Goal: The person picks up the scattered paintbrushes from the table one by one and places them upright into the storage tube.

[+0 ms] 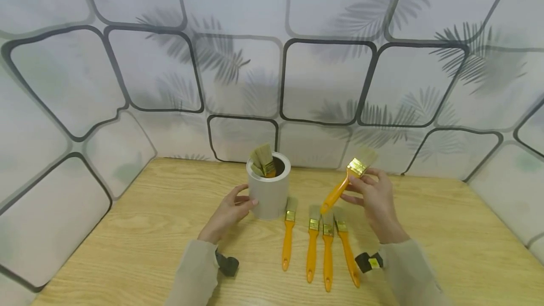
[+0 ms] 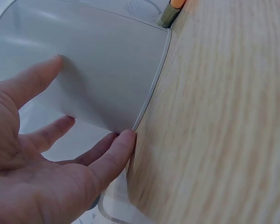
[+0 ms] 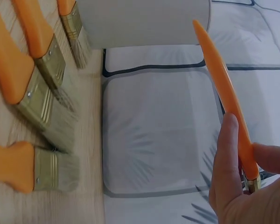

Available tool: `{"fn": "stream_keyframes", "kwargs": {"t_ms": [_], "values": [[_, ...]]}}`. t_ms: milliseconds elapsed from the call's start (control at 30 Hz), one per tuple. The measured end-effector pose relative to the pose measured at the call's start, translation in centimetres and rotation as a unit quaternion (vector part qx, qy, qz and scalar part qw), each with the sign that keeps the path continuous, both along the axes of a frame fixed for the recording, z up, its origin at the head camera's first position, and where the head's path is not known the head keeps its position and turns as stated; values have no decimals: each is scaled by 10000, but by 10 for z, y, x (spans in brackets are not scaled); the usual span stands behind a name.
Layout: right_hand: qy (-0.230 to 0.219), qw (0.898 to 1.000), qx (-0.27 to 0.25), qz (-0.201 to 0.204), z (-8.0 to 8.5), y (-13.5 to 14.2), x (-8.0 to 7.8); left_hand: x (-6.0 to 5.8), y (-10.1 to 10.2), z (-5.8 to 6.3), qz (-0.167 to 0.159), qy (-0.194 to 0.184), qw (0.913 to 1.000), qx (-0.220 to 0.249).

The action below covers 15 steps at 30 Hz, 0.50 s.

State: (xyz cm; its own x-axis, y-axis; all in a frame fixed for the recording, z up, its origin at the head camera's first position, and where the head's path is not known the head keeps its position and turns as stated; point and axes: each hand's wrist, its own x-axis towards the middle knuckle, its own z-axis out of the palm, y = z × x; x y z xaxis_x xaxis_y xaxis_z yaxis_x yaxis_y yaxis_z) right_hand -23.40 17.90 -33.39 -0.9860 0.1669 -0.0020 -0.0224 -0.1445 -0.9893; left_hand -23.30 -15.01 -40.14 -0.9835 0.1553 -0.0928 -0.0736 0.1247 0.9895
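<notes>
A white cylindrical can (image 1: 268,198) stands upright on the table, with paintbrushes (image 1: 264,159) in it, bristles up. My left hand (image 1: 229,214) is at the can's left side. In the left wrist view its thumb and fingertips (image 2: 127,135) spread along the can's wall and base, fingers nearly straight. My right hand (image 1: 376,199) pinches a paintbrush (image 1: 340,191) with an orange handle near its gold ferrule. This brush is raised and tilted, its bristles up to the right and its handle end toward the lower left.
One orange-handled brush (image 1: 287,240) lies just right of the can. Further right, three more brushes (image 1: 327,256) lie side by side, bristles toward the wall. A patterned wall covering (image 1: 323,84) rises behind the wooden table (image 1: 140,249) and along both its sides.
</notes>
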Motion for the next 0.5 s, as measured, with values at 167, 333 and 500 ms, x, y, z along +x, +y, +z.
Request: {"fn": "stream_keyframes", "kwargs": {"t_ms": [167, 333, 500], "values": [[130, 9988, -357, -311, 2, -10, -3, 0, -1, -1, 10, -13, 10000, 20], [321, 9962, -632, -505, 4, -20, -6, 1, -1, -1, -3, -3, 10000, 32], [444, 9932, -847, -666, 6, -30, -10, 1, 0, 1, -13, 36, 10000, 13]]}}
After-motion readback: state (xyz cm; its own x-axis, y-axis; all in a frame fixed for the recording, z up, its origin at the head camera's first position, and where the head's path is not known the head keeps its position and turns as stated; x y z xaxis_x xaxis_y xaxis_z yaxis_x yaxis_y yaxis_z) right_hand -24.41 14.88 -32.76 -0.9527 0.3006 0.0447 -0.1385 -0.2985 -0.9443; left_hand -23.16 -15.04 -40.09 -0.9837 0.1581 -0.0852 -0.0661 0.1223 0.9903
